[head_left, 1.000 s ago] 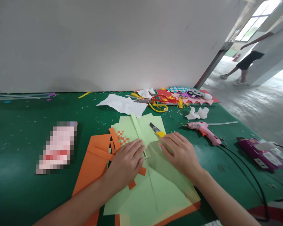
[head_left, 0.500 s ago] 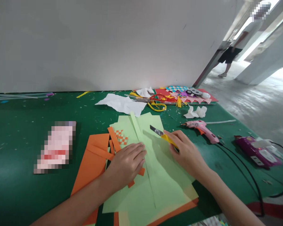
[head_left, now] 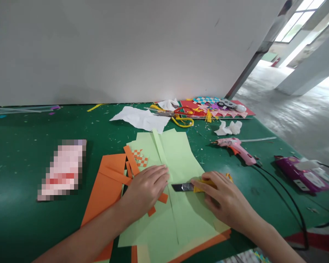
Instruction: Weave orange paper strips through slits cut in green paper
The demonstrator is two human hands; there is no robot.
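Observation:
My right hand (head_left: 222, 193) grips a yellow utility knife (head_left: 199, 186), its dark blade pointing left just above or on the light green paper (head_left: 194, 215). My left hand (head_left: 149, 186) lies with its fingers flat on the paper. A narrow green strip (head_left: 159, 148) runs from under the fingertips toward the far edge. Below them a thin dark line (head_left: 174, 219), like a cut, goes down the sheet. Orange strips (head_left: 131, 160) and a small orange-and-green woven checker piece (head_left: 140, 158) lie beside my left hand, partly covered by it.
Orange paper (head_left: 104, 190) lies left of the green sheets. Scissors (head_left: 167, 113) and white tissue (head_left: 142, 118) are behind. A pink glue gun (head_left: 242, 151), its cable and a purple power strip (head_left: 301, 175) stand right. A blurred pink item (head_left: 64, 168) is at left.
My right hand has come down and nearer with the knife, whose blade has swung from pointing away to pointing left. My left hand stays in place. The distant person is out of view.

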